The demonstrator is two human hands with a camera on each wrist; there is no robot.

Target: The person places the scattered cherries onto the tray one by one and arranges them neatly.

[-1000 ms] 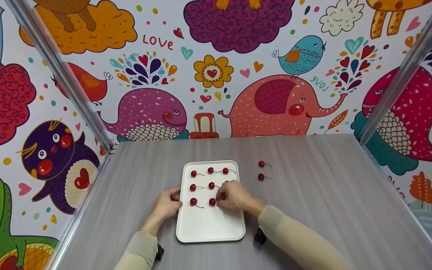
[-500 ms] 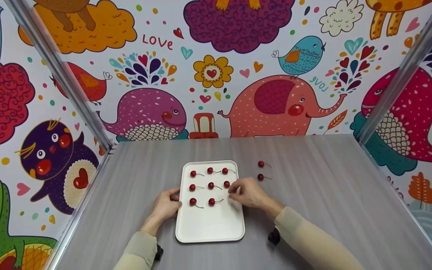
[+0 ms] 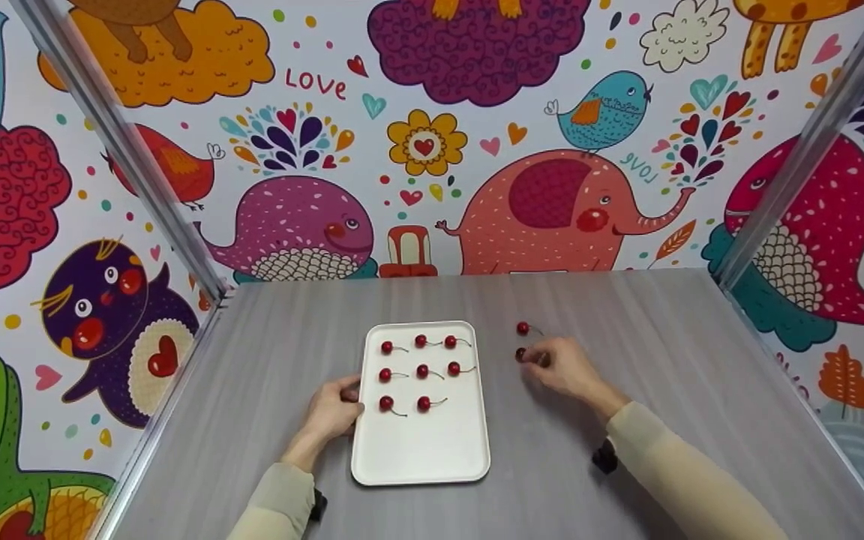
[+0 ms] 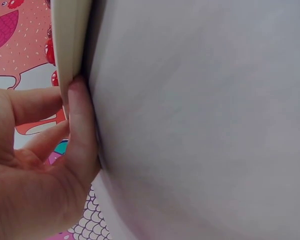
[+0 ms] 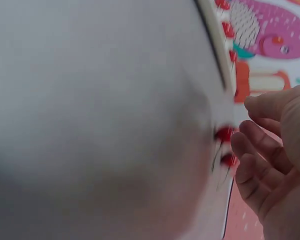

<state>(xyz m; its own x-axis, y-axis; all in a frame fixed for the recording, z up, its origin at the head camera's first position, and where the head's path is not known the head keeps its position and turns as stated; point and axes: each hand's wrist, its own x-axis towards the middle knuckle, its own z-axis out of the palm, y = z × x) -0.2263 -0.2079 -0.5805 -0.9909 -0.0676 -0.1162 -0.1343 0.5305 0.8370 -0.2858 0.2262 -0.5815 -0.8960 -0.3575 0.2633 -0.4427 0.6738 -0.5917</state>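
Observation:
A white rectangular tray (image 3: 421,450) lies on the table, bearing several red cherries with stems. The two back rows hold three each; a front row has a left cherry (image 3: 387,404) and a middle cherry (image 3: 424,404). My left hand (image 3: 333,409) holds the tray's left edge, thumb and fingers at its rim (image 4: 70,45). To the right of the tray, my right hand (image 3: 563,367) reaches a loose cherry (image 3: 520,355), which its fingers partly hide. In the right wrist view the fingers (image 5: 257,177) are loosely bent and spread, near that cherry. Another loose cherry (image 3: 523,328) lies just behind.
The grey wood-grain table (image 3: 627,315) ends at a wall with printed cartoon animals (image 3: 552,210). Metal posts stand at the back left (image 3: 132,165) and back right (image 3: 799,165).
My right hand has let go of the cherry in the tray's front row middle and moved right, off the tray, to the nearer loose cherry. My left hand stays at the tray's edge.

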